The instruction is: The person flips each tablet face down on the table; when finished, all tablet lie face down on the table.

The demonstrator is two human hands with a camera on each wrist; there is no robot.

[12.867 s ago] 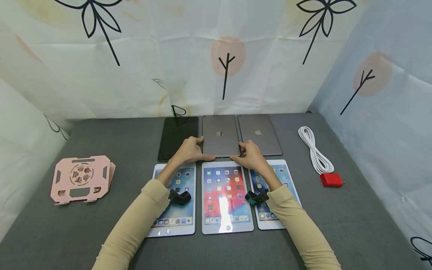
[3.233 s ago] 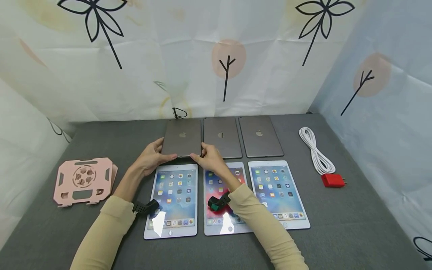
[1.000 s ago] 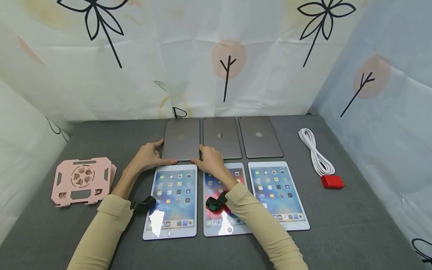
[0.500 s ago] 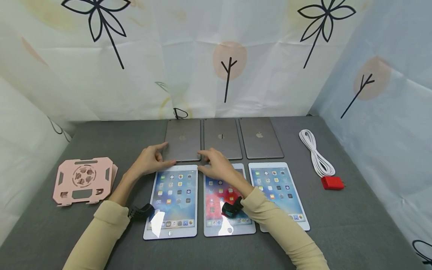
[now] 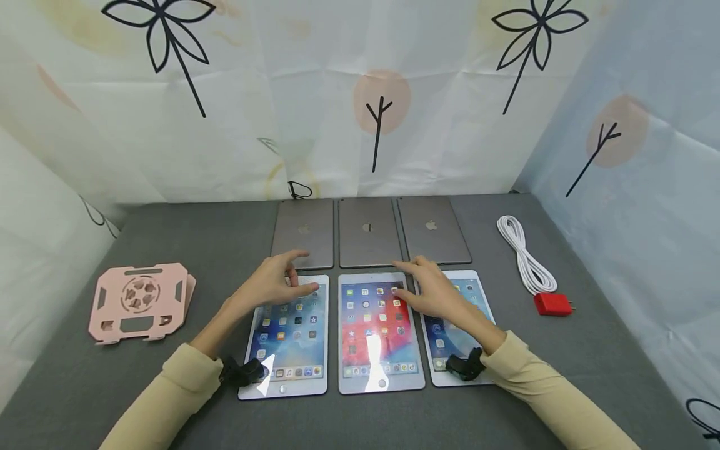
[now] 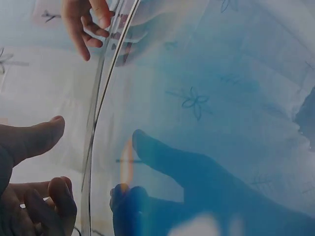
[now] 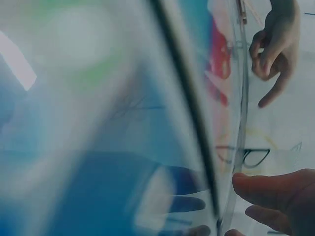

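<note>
My left hand (image 5: pixel 272 281) hovers over the top of the left white tablet (image 5: pixel 289 350), fingers loosely bent, holding nothing. My right hand (image 5: pixel 433 290) is above the gap between the middle white tablet (image 5: pixel 360 312) and the right white tablet (image 5: pixel 469 290), likewise holding nothing. All three white tablets lie with lit screens upward. Behind them, in a row, lie a left grey tablet (image 5: pixel 306 219), a middle grey tablet (image 5: pixel 368 240) and a right grey tablet (image 5: pixel 435 240), backs up. Each wrist view shows a hand (image 6: pixel 34 137) (image 7: pixel 275 196) beside a reflective tablet screen.
A pink folding stand (image 5: pixel 137 300) with cut-outs lies at the left of the grey table (image 5: pixel 225 231). To the right are a coiled white cable (image 5: pixel 525 253) and a red plug adapter (image 5: pixel 554 304). Patterned cloth (image 5: pixel 315 94) hangs behind and at the sides.
The left back tablet, dark screen up in the oldest frame, now lies grey back up. Both hands have left its edges: the left shifted right and nearer, the right moved rightward.
</note>
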